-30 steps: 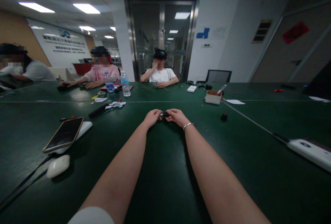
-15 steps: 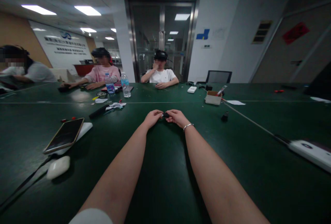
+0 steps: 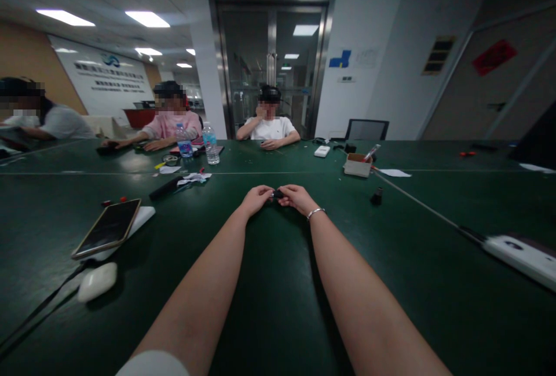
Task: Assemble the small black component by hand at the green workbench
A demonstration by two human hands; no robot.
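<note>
Both my hands meet over the middle of the green table (image 3: 278, 272). Between their fingertips is a small black object (image 3: 277, 194), with a light or shiny bit at its left end. My left hand (image 3: 257, 199) pinches that left end, and my right hand (image 3: 296, 197), with a bracelet on its wrist, grips the right end. The fingers partly hide the object, and it is too small to name. Another small black object (image 3: 377, 196) stands on the table to the right of my right hand.
A phone (image 3: 108, 228) rests on a white box at the left, by a white case (image 3: 98, 282). Two bottles (image 3: 211, 143), an open small box (image 3: 357, 165) and papers lie beyond. A white power strip (image 3: 521, 257) is at the right. Several people sit across.
</note>
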